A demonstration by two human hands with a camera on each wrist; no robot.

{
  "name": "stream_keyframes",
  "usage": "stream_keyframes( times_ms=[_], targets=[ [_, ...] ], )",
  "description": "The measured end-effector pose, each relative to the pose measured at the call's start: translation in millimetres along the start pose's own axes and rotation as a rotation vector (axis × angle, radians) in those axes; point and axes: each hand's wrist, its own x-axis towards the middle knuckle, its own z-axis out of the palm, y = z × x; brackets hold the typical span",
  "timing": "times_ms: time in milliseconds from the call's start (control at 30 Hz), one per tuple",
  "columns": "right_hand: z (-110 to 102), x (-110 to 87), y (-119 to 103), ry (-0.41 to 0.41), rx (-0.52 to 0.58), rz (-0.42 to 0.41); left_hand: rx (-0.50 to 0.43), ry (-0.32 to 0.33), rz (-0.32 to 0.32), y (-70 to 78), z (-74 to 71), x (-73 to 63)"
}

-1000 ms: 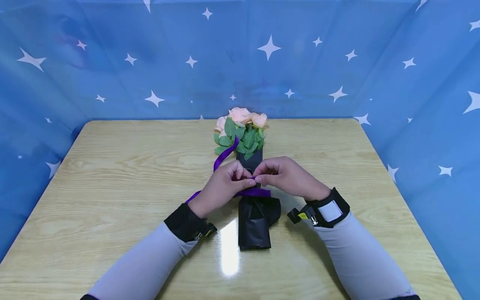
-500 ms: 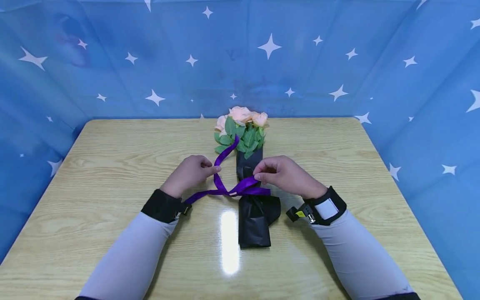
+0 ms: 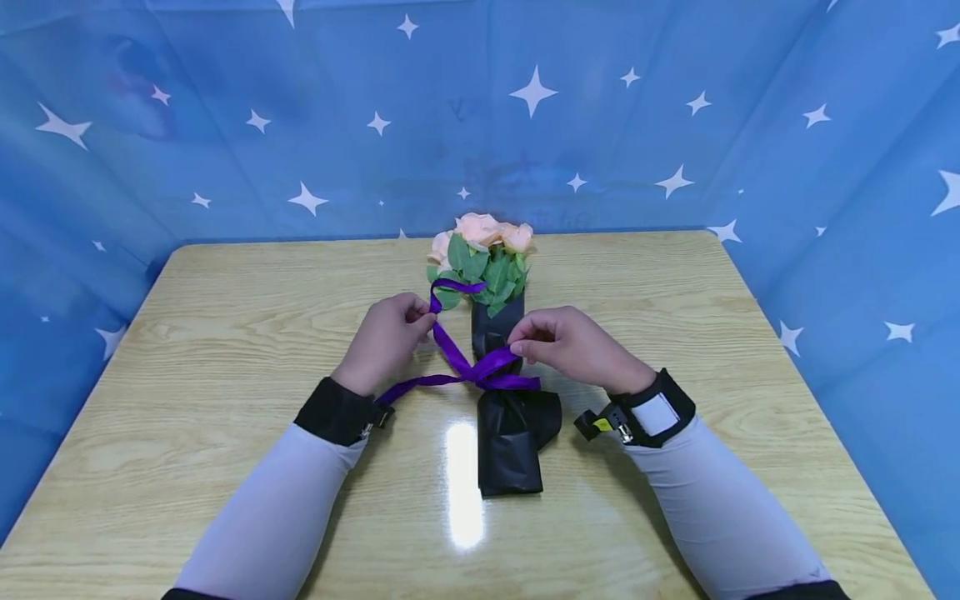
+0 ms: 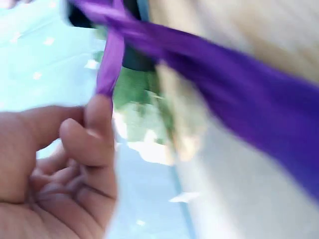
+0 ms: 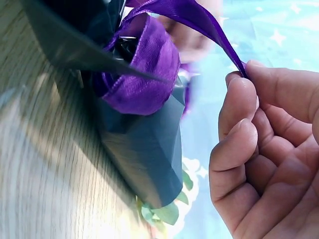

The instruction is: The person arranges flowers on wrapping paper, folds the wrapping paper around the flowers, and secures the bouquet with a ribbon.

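A bouquet of pale peach flowers (image 3: 480,228) with green leaves lies on the table, its stems wrapped in black paper (image 3: 510,450). Round the middle of the wrap goes a purple ribbon (image 3: 495,364), gathered at a crossing on the front. My left hand (image 3: 384,342) pinches one length of it left of the bouquet, between thumb and forefinger. Over the wrap my right hand (image 3: 566,346) pinches another part of the ribbon (image 5: 199,20) by its end. One loose tail reaches up across the leaves; another runs left under my left wrist.
The wooden table (image 3: 247,333) reaches out on both sides of the bouquet. Behind it hangs a blue curtain (image 3: 480,108) with white stars. Light glares off the tabletop left of the black paper.
My left hand has let go near the knot, moved left and pinched the ribbon there. The crossing has tightened and shifted right. My right hand stays nearly in place, still pinching the ribbon.
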Motion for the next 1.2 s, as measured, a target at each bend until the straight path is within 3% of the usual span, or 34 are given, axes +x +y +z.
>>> stream_keyframes(
  times_ms=[67, 133, 233, 333, 433, 533, 600, 700, 767, 933, 1200],
  targets=[
    [0, -0.3, 1, 0.005, -0.002, 0.000, -0.082, 0.060, 0.051, 11.2, -4.7, -6.2],
    [0, -0.4, 2, 0.008, -0.003, 0.000, -0.106, 0.108, 0.131, 22.8, -10.1, -13.8],
    [-1, -0.4, 2, 0.009, -0.003, 0.002, -0.079, 0.162, 0.303, 39.1, -16.3, -27.2],
    [-2, 0.3, 4, 0.013, 0.000, 0.008, -0.065, 0.169, 0.529, 52.2, -18.2, -39.9],
    [-3, 1.5, 5, 0.020, 0.004, 0.016, -0.082, 0.079, 0.761, 61.2, -15.0, -50.0],
    [-4, 2.7, 8, 0.027, 0.014, 0.022, -0.048, -0.093, 0.908, 66.1, -7.5, -57.9],
    [-4, 3.1, 9, 0.031, 0.021, 0.019, 0.014, -0.233, 0.939, 70.1, -1.3, -62.8],
    [-4, 2.6, 9, 0.036, 0.021, 0.005, 0.102, -0.419, 0.917, 75.1, 12.1, -68.8],
    [-4, 2.1, 8, 0.037, 0.016, 0.001, 0.138, -0.507, 0.899, 76.6, 23.8, -71.1],
    [-4, 1.7, 7, 0.042, 0.011, 0.009, 0.166, -0.636, 0.877, 77.2, 48.8, -74.8],
    [-4, 1.4, 7, 0.032, 0.014, 0.009, 0.191, -0.798, 0.866, 81.5, 67.6, -82.6]
  ],
)
